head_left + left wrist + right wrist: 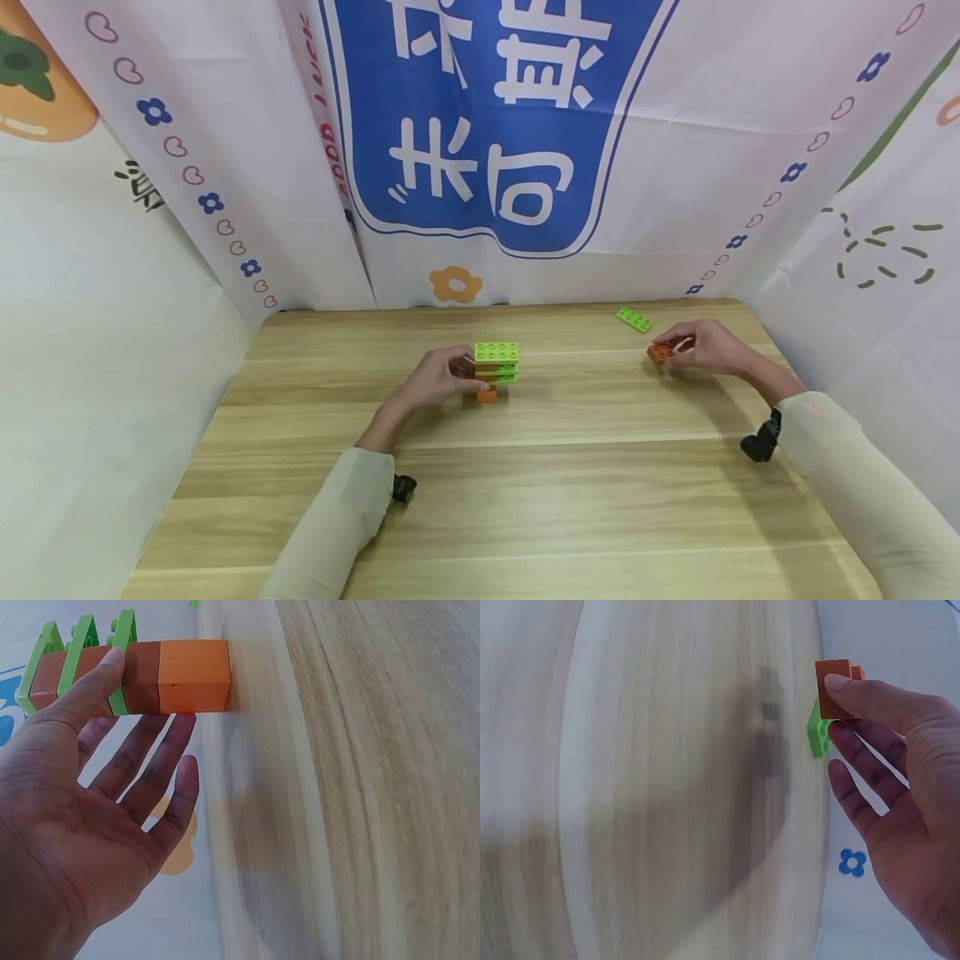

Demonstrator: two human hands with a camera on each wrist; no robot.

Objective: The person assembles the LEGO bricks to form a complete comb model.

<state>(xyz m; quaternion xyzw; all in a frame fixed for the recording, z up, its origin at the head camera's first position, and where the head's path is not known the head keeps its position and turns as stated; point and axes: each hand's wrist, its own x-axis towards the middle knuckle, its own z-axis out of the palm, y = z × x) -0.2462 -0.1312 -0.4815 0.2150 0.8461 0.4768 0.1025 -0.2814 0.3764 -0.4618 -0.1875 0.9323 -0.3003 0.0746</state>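
Near the middle of the table, my left hand [437, 380] holds a stack of building bricks [497, 352] between thumb and fingers. In the left wrist view, the stack's base is an orange brick [195, 675] on the wood; brown bricks [142, 679] alternate with thin green plates [121, 664] above it. The thumb lies across the stack's side, and the other fingers are behind it. My right hand [708, 347] pinches a studded orange-brown brick [834, 694] at the table's far right. Just behind it lies a loose green plate [633, 320] with its studs up.
The wood-grain table [517, 492] ends at a white printed cloth [660, 208] at the back, with more cloth on both sides. On each wrist sits a black device, one below the right sleeve [762, 437] and one beside the left sleeve [360, 492].
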